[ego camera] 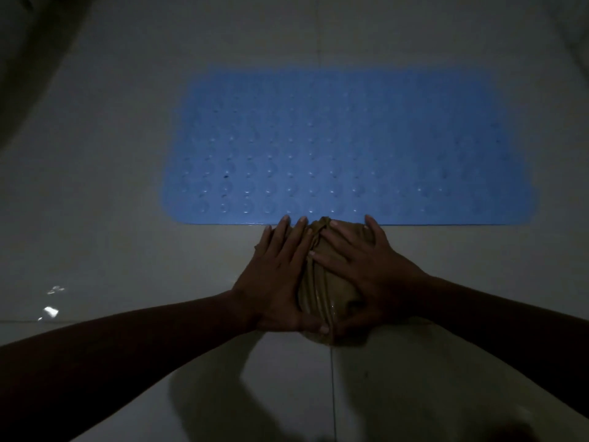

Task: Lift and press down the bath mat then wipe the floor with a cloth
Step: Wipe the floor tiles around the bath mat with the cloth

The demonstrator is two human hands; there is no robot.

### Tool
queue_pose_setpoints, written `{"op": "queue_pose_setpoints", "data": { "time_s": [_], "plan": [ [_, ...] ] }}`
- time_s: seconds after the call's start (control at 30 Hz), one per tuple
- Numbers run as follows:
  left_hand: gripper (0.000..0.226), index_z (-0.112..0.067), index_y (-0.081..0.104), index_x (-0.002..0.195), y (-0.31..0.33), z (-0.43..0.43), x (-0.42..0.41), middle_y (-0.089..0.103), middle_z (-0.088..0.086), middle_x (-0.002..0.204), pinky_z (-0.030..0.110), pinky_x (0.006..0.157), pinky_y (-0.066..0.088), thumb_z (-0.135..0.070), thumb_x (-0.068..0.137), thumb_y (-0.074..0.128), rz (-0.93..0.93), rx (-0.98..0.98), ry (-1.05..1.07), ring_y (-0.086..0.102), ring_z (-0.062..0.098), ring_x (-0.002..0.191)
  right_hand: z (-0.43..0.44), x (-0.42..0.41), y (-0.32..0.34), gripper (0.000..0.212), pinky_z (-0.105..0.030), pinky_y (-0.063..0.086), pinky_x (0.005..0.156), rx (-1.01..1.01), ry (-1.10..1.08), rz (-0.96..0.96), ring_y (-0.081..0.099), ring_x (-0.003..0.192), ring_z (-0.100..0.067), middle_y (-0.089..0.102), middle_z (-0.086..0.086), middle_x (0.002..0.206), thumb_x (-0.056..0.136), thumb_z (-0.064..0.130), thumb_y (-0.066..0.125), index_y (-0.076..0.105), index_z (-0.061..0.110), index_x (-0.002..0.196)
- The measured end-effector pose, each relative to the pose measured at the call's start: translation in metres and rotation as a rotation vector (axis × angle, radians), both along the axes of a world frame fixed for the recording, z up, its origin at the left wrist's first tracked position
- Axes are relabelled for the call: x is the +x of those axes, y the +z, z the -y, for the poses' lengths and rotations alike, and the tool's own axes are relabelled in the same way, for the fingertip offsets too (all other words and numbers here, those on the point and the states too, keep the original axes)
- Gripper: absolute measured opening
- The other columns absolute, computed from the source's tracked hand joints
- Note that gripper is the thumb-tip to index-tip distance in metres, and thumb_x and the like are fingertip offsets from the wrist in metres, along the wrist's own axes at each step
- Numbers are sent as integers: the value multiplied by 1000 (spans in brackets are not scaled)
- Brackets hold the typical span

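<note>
Cloth (322, 279) under both hands, bath mat (347, 148) beyond (lying flat)

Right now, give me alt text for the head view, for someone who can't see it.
Both hands, left and right, press flat on a bunched tan cloth on a dim tiled floor, at the near edge of a flat blue mat.
</note>
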State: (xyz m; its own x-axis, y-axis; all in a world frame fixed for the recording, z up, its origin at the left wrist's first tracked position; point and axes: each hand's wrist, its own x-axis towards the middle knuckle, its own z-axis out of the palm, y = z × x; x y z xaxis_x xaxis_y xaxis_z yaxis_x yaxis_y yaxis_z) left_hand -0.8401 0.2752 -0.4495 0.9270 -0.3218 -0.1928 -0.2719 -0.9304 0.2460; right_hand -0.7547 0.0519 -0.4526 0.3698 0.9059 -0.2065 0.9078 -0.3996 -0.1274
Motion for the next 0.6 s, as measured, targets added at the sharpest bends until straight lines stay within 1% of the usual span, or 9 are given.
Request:
{"op": "queue_pose_setpoints", "data": {
  "time_s": [0.1,0.17,0.23,0.27,0.33,0.4,0.47,0.53,0.6],
  "plan": [
    [141,-7,-3,157,-1,41,9,-10,12,165,53,121,-5,-97,58,43,6,-52,-37,-19,34,149,41,6,3,109,-62,7,119,7,-46,-71,6,153,-33,15,-15,165,74,91,43,27,23,157],
    [137,-8,-3,157,-5,73,12,-10,12,165,52,120,-9,-93,62,45,7,-107,-36,-19,34,149,69,8,9,95,-55,18,119,59,-46,-131,15,151,-33,20,-15,163,82,83,47,32,24,155],
    [122,-9,0,158,-6,109,15,-5,12,165,51,121,-9,-81,73,50,-18,-198,-35,-16,34,150,98,10,24,74,-41,32,113,98,-56,-163,32,142,-30,30,-9,158,91,72,44,40,27,149],
    [109,-9,6,158,-4,125,17,1,12,165,51,121,-7,-70,81,54,-31,-268,-30,-12,34,151,112,12,32,62,-31,37,108,81,-71,-175,41,134,-26,37,2,151,94,68,40,46,32,143],
    [78,-9,26,153,3,158,20,26,14,160,48,123,1,-42,91,59,-70,-471,-19,8,35,150,133,21,48,35,-8,41,91,4,-158,-227,55,112,-15,52,26,122,95,65,40,56,48,121],
    [53,-12,48,140,17,185,34,53,14,140,47,120,26,-23,90,64,-173,-622,13,41,33,136,158,35,67,27,-14,46,74,-98,-255,-280,59,93,-9,62,20,104,93,55,54,65,38,111],
    [30,-16,60,111,35,202,53,67,8,110,38,89,54,-20,84,72,-271,-725,130,63,24,100,170,51,84,30,-23,51,73,-155,-352,-380,61,87,-6,68,9,102,87,45,67,70,27,110],
    [19,-18,55,93,69,214,79,67,5,91,23,63,49,-23,88,72,-334,-840,253,62,14,75,175,70,127,16,-24,50,70,-123,-505,-447,64,80,-2,70,11,92,81,28,76,74,25,96],
    [15,-15,52,93,123,219,111,66,10,87,16,56,40,-19,92,67,-400,-907,286,55,7,64,178,91,185,13,-26,52,70,-39,-673,-495,66,79,-3,72,12,86,81,14,75,74,25,88]
  ]
}}
